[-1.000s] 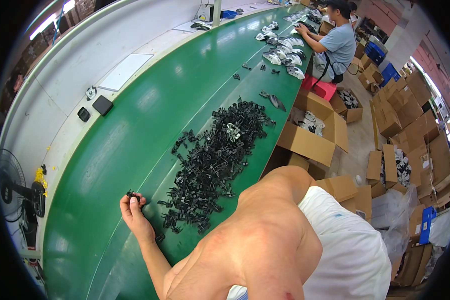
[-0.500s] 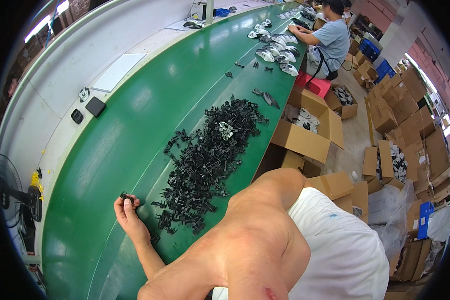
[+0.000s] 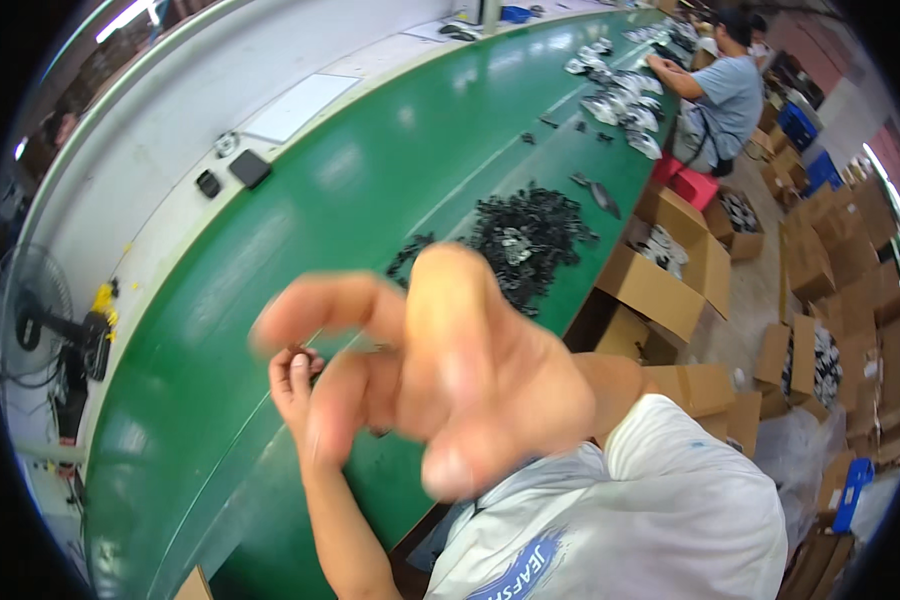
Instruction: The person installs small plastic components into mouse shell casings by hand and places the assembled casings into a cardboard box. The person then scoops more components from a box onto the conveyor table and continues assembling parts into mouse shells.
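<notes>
My right hand [image 3: 480,370] is raised large and blurred close in front of the view, its fingers apart and bent, holding nothing. Behind it my left hand [image 3: 295,385] is over the green worktop [image 3: 210,390], fingers pinched together around a small black plastic part, of which only a dark bit shows. A heap of small black plastic parts [image 3: 540,225] lies on the worktop beyond my right hand, which hides the heap's near portion. One whitish piece [image 3: 515,245] rests on the heap. A dark curved piece [image 3: 602,198] lies just past it.
A person [image 3: 725,95] sits farther along the bench beside grey and white shells [image 3: 620,100]. Open cardboard boxes [image 3: 660,280] stand along the right side. At the left are a fan [image 3: 35,320], a black box [image 3: 250,168] and a white board [image 3: 300,108].
My right hand has come up in front of the view, covering part of the heap. The view has shifted, so the bench and the person appear farther right. My left hand keeps its pinch.
</notes>
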### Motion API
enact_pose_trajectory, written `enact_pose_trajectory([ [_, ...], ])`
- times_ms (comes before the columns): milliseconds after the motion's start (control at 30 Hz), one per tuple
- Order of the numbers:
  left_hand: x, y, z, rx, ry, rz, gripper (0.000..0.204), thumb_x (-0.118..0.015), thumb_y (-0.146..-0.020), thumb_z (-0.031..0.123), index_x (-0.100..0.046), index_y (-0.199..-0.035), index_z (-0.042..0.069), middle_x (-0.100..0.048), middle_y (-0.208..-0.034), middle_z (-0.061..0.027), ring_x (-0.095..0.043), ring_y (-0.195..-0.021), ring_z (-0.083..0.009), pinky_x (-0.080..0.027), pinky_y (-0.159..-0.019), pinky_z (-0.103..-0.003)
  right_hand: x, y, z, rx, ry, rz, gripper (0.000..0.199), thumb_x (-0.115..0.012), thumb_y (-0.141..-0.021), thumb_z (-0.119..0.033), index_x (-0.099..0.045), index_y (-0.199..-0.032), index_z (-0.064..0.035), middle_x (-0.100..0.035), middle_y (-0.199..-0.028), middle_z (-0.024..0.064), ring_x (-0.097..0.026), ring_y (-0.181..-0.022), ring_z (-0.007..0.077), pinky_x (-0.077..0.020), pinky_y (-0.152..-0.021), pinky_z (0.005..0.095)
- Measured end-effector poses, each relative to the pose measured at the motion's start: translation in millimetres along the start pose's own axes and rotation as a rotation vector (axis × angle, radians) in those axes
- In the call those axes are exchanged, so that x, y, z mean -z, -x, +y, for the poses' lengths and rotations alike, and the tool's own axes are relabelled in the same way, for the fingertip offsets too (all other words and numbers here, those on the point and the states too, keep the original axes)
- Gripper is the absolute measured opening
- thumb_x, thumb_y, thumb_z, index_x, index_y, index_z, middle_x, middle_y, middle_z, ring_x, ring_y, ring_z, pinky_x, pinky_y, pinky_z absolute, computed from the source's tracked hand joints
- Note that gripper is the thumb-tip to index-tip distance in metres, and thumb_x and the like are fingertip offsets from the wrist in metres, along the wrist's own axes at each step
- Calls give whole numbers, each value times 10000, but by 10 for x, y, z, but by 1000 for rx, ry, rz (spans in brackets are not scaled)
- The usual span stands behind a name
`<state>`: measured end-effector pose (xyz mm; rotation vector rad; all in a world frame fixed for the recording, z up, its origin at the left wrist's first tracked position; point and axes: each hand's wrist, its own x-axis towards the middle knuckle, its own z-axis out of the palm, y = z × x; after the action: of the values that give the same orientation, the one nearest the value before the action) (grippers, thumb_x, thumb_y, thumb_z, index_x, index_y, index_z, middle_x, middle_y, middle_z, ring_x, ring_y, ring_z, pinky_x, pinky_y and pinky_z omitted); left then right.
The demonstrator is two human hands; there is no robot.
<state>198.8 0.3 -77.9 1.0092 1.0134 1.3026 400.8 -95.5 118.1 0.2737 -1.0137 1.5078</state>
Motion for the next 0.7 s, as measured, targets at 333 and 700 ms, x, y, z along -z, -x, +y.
enact_pose_trajectory([
  [333,311,-9,-174,-108,-27,-52,159,-581,-1107,148,-624,-1206,31,-680,-1100,-49,-646,-956,-130,-532,-898,-294,374,129,110,-88,-17,329,569,-638,-900,111,-562,-1333,-252,-300,-1699,94,-546,-1394,253,-464,-1155,447],
  [700,348,-87,-136,-106,-26,-39,163,-611,-1093,162,-646,-1175,26,-698,-1073,-53,-648,-949,-141,-531,-929,-320,-238,478,736,679,-142,-68,314,-606,-1084,-500,-776,-1176,-252,-668,-1202,101,-607,-1179,336,-228,-1234,664],
])
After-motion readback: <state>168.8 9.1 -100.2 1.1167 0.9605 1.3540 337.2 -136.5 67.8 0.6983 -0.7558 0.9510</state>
